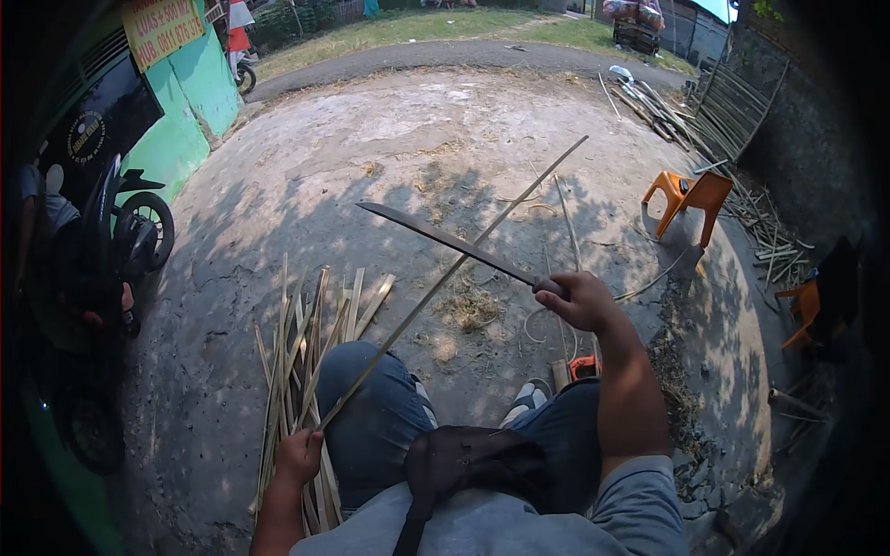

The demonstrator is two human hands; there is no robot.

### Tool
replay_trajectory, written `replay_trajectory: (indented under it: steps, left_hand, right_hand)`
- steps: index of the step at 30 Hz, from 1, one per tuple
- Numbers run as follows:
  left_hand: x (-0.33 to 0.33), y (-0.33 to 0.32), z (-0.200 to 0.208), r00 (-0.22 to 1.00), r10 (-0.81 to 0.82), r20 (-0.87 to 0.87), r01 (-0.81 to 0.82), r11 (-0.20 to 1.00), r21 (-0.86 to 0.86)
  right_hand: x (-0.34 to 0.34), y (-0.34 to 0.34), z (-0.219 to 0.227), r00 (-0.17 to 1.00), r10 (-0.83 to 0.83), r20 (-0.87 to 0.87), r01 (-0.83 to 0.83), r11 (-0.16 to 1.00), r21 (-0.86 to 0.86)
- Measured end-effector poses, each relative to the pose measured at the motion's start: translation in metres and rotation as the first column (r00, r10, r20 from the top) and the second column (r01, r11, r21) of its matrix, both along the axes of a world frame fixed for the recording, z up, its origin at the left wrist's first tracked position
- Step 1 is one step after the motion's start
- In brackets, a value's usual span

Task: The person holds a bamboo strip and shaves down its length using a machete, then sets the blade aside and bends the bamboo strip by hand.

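My left hand (pixel 298 456) is closed around the lower end of a long thin bamboo strip (pixel 408 323), which slants up and away to the right past my left knee. In my right hand (pixel 577 301) is the handle of a machete (pixel 445 238), its long dark blade pointing up to the left. Blade and strip cross in front of me; whether they touch I cannot tell. On the ground by my left leg lies a pile of split bamboo strips (pixel 295 371). A small orange object (pixel 584 367) sits by my right foot, partly hidden by my forearm.
An orange plastic stool (pixel 697 199) with a small dark item on it stands ahead to the right. Motorcycles (pixel 139 232) are parked at the left by a green wall (pixel 197 93). Bamboo poles (pixel 663 116) and scraps line the right side. Shavings (pixel 468 310) litter the concrete before me.
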State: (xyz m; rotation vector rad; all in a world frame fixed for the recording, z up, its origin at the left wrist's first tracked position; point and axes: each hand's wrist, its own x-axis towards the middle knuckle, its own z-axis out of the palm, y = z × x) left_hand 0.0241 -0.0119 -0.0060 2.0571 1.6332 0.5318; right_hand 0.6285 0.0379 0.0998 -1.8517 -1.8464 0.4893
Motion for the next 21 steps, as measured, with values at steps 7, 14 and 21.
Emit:
replay_trajectory:
  steps: [7,14,21]
  left_hand:
    - [-0.002,-0.005,0.016,1.0,0.017,-0.013,-0.018,0.997,-0.073]
    - [-0.007,0.0,0.006,0.999,-0.018,0.048,0.025,0.988,-0.154]
    - [-0.001,0.0,0.002,0.999,-0.027,0.034,0.028,1.0,-0.01]
  right_hand:
    - [-0.011,0.014,-0.01,0.979,-0.151,-0.134,0.15,0.988,-0.023]
    - [-0.058,0.006,0.01,0.963,0.202,0.18,-0.191,0.979,-0.074]
    - [0.012,0.028,-0.027,0.985,-0.13,-0.117,0.134,0.99,0.034]
